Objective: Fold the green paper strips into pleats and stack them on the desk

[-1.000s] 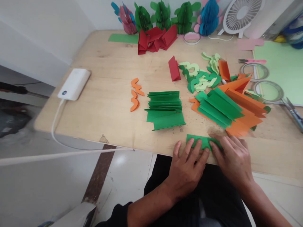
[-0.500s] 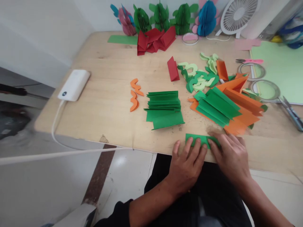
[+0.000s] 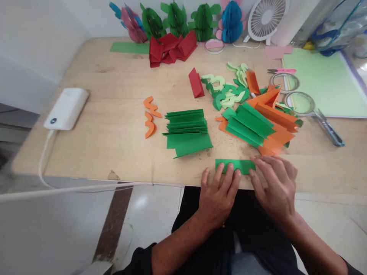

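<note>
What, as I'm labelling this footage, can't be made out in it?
All in the head view:
- Green strip: part of its lower edge, under the left hand.
- Orange paper: its middle, beneath folded green paper.
- White fan: its very top, cut off by the upper edge.
- White device: the mark on its dark spot, too small and blurred.

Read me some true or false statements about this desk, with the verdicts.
1. The left hand has fingertips on a green paper strip. True.
2. The right hand is on the white fan. False: it is at the strip's right end.
3. Orange wavy cutouts lie left of the pleated green stack. True.
4. The white device with a cable sits at the table's right end. False: it sits toward the left end.
</note>
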The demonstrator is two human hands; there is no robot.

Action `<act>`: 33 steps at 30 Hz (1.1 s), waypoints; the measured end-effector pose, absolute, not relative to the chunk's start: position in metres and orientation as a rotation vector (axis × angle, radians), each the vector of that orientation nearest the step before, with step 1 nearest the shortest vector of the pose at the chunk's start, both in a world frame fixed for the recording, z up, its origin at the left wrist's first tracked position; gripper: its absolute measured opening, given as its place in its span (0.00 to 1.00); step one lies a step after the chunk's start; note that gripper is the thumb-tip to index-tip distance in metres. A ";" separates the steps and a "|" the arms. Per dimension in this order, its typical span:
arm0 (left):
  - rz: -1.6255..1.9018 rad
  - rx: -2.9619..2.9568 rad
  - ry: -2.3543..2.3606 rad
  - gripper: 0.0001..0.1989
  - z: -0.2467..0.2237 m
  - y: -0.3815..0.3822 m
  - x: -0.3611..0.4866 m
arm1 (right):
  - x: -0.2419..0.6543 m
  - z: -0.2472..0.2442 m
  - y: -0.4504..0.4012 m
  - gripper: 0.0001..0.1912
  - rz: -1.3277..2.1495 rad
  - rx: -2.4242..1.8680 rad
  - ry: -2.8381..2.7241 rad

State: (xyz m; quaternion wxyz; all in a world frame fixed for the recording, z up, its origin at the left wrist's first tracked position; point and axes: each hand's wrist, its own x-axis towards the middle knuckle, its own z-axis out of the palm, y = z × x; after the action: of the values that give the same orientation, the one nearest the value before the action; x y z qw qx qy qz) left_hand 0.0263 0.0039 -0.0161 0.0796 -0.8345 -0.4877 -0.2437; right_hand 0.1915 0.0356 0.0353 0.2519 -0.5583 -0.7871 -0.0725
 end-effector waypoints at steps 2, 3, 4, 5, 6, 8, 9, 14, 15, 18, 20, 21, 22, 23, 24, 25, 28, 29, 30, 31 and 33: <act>-0.729 -2.508 -1.461 0.18 -0.016 0.004 0.026 | 0.190 0.034 0.024 0.12 -0.148 -1.444 -2.211; -0.723 -2.512 -1.464 0.18 -0.016 0.003 0.026 | 0.190 0.033 0.018 0.13 -0.119 -1.424 -2.252; -0.714 -2.515 -1.466 0.18 -0.016 0.003 0.026 | 0.189 0.031 0.014 0.14 -0.097 -1.419 -2.283; -0.707 -2.517 -1.467 0.18 -0.015 0.003 0.026 | 0.189 0.029 0.010 0.15 -0.083 -1.426 -2.303; -0.702 -2.520 -1.467 0.18 -0.015 0.003 0.026 | 0.189 0.027 0.007 0.16 -0.078 -1.439 -2.314; -0.704 -2.523 -1.467 0.18 -0.014 0.003 0.026 | 0.189 0.024 0.005 0.17 -0.093 -1.458 -2.337; -0.705 -2.523 -1.468 0.18 -0.013 0.003 0.026 | 0.190 0.023 0.005 0.17 -0.109 -1.459 -2.346; -0.679 -2.519 -1.471 0.19 -0.013 0.003 0.026 | 0.197 0.023 0.004 0.18 -0.161 -1.423 -2.350; -0.674 -2.521 -1.467 0.19 -0.013 0.003 0.026 | 0.199 0.022 0.003 0.18 -0.161 -1.415 -2.342; -0.679 -2.522 -1.459 0.19 -0.013 0.004 0.026 | 0.203 0.020 -0.001 0.19 -0.140 -1.406 -2.321; -0.680 -2.519 -1.459 0.19 -0.013 0.004 0.026 | 0.206 0.019 -0.003 0.21 -0.109 -1.422 -2.297; -0.678 -2.519 -1.460 0.19 -0.013 0.004 0.026 | 0.207 0.019 -0.004 0.22 -0.084 -1.438 -2.275; -0.671 -2.523 -1.460 0.19 -0.013 0.004 0.025 | 0.208 0.019 -0.003 0.23 -0.051 -1.459 -2.250; -0.666 -2.529 -1.459 0.20 -0.013 0.004 0.025 | 0.209 0.020 -0.002 0.24 -0.014 -1.483 -2.222; -0.661 -2.535 -1.459 0.20 -0.013 0.003 0.025 | 0.209 0.022 0.000 0.25 0.023 -1.510 -2.192; -0.659 -2.538 -1.460 0.21 -0.013 0.003 0.025 | 0.208 0.023 0.002 0.25 0.060 -1.542 -2.162; -0.657 -2.535 -1.466 0.21 -0.014 0.003 0.026 | 0.204 0.028 0.013 0.22 0.172 -1.640 -2.074; -0.658 -2.531 -1.468 0.21 -0.014 0.003 0.026 | 0.202 0.030 0.017 0.21 0.203 -1.669 -2.049; -0.656 -2.532 -1.468 0.21 -0.014 0.003 0.026 | 0.199 0.030 0.021 0.20 0.225 -1.691 -2.032; -0.655 -2.533 -1.466 0.21 -0.015 0.003 0.026 | 0.197 0.031 0.025 0.20 0.234 -1.705 -2.025; -0.657 -2.530 -1.464 0.21 -0.015 0.003 0.025 | 0.194 0.031 0.031 0.18 0.217 -1.705 -2.039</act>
State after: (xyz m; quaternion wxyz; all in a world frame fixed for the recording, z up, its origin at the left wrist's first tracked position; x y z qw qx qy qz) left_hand 0.0255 0.0031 -0.0149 0.0731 -0.8422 -0.4874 -0.2187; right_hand 0.1940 0.0311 0.0308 0.2352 -0.6214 -0.7431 0.0789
